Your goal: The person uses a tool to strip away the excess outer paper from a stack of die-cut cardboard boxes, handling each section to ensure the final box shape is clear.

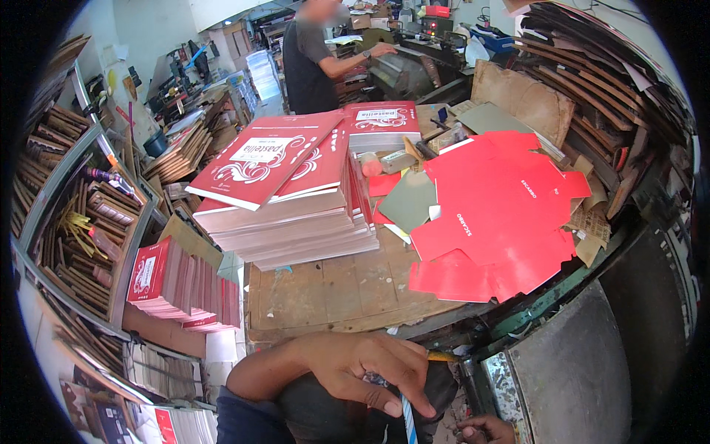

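My left hand [370, 364] reaches across from the lower left, in front of the table's near edge. Its thumb and fingers close round a slim blue-and-white striped stick [408, 423], whose kind I cannot make out. Only part of my right hand [486, 429] shows at the lower edge. Its fingers are curled, and whatever they hold is hidden. Beyond the hands, a tall stack of red-and-white printed sheets [296, 233] stands on the worn wooden tabletop [325, 300]. To its right lie flat red die-cut carton blanks [495, 214].
A second red stack [381, 122] stands farther back, near a grey-green card [408, 201]. At left are a metal shelf [111, 222] full of wooden boards and more red stacks [174, 277]. A grey metal panel [569, 362] sits at lower right. Another person [307, 63] works at a machine.
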`<state>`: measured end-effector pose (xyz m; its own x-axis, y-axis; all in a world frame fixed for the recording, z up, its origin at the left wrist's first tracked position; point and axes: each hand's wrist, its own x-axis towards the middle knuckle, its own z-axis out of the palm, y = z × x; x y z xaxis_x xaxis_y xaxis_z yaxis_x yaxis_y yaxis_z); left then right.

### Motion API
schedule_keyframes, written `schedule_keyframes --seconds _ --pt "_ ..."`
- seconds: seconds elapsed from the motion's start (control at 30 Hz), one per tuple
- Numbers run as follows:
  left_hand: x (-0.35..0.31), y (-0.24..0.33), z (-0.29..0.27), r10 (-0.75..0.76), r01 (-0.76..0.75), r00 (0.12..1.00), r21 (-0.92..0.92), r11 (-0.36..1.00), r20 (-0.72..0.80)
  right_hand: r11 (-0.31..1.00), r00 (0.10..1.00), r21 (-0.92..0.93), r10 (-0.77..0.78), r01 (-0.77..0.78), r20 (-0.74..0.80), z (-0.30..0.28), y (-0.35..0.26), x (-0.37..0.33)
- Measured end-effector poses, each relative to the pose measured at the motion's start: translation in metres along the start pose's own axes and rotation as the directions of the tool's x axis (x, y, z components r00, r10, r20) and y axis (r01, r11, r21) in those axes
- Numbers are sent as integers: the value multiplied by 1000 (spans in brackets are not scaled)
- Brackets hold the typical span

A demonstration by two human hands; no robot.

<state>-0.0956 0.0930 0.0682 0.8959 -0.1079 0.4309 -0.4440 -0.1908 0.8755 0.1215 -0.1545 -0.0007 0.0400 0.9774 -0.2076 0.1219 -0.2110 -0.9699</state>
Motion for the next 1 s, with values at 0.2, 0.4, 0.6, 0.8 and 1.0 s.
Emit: schedule_keyframes --seconds 0.2,0.4,0.6,0.8,1.0 --pt "-2 14 11 197 -178 978 216 960 -70 999 1000 -46 16 -15 18 2 -2 3" --pt "7 18 27 326 -272 927 270 924 -183 991 998 -126 55 -54 7 -1 -4 4" --pt "8 19 31 317 -267 911 210 941 -264 990 998 -130 60 -60 -3 -1 -2 5" --pt "8 18 28 365 -291 905 308 906 -218 992 996 -87 90 -90 -6 -2 -7 5" --pt "9 13 29 451 -322 862 437 840 -231 992 995 -72 101 -101 -6 -3 -6 2"
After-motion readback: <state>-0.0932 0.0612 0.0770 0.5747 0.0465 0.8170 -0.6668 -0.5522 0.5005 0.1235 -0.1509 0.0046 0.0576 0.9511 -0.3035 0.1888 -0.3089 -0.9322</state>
